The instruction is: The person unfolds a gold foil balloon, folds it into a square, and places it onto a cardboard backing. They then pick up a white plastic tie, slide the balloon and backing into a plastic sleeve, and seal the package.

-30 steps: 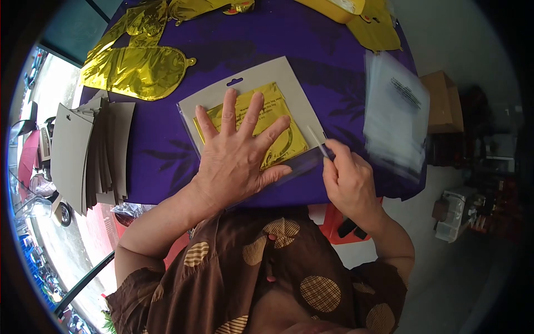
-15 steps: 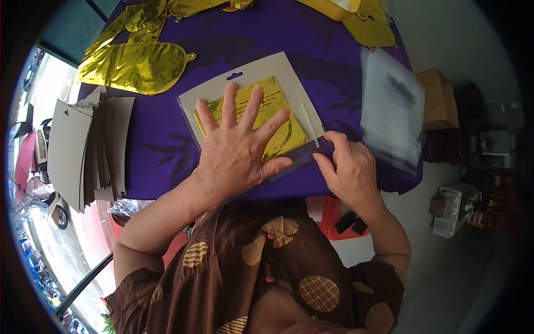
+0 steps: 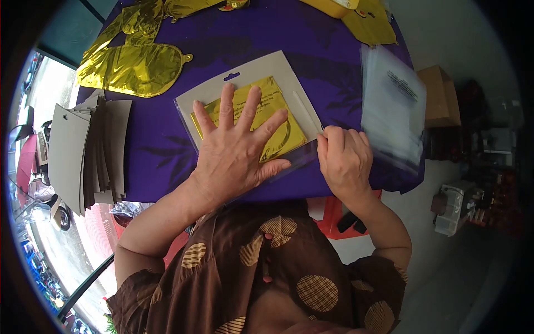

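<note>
My left hand (image 3: 236, 136) lies flat with fingers spread, pressing on a folded gold foil balloon (image 3: 272, 100) printed with dark text. Under the balloon is a grey backing card (image 3: 283, 64) with a hanging slot, inside a clear plastic bag (image 3: 303, 156). A thin white straw (image 3: 303, 108) lies slanted along the card's right side. At the bag's lower right corner, my right hand (image 3: 346, 161) is closed, its curled fingertips by the straw's lower end. What those fingers grip is hidden.
Gold foil balloons (image 3: 139, 69) lie at the back left. A stack of grey cards (image 3: 69, 150) stands on the left. Clear printed bags (image 3: 389, 111) are piled at the right edge. A yellow container (image 3: 331, 6) sits at the back, and a cardboard box (image 3: 439, 94) is beyond the table.
My right hand has closed its fingers and turned at the bag's corner. The straw has slid up and left along the card. My left hand stays spread in place.
</note>
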The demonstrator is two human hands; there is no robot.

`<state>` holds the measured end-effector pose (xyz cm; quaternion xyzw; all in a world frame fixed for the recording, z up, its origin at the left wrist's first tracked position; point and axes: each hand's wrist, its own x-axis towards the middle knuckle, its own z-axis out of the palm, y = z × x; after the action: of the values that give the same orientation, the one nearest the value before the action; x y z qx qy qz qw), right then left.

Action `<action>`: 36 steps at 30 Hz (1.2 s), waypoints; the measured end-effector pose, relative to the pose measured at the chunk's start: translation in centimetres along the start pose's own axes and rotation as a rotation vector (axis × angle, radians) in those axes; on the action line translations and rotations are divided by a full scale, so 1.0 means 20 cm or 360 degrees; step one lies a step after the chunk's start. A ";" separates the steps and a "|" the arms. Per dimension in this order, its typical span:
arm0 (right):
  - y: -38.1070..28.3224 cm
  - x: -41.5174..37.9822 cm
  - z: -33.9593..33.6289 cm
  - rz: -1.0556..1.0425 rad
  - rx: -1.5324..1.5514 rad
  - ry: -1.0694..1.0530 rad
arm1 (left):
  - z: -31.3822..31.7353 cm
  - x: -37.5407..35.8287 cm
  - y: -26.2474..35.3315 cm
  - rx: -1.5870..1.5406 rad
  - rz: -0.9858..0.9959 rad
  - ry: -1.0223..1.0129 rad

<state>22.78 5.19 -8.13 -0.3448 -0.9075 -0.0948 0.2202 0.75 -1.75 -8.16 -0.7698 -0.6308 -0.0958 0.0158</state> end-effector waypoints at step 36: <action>-0.05 -0.10 -0.19 -0.0162 0.0816 0.0073 | 0.02 -0.01 0.00 0.0057 0.0045 0.0055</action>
<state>24.83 2.04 -5.68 -0.2292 -0.9129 0.1195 0.3159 0.79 -1.90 -8.62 -0.7765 -0.6211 -0.0975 0.0420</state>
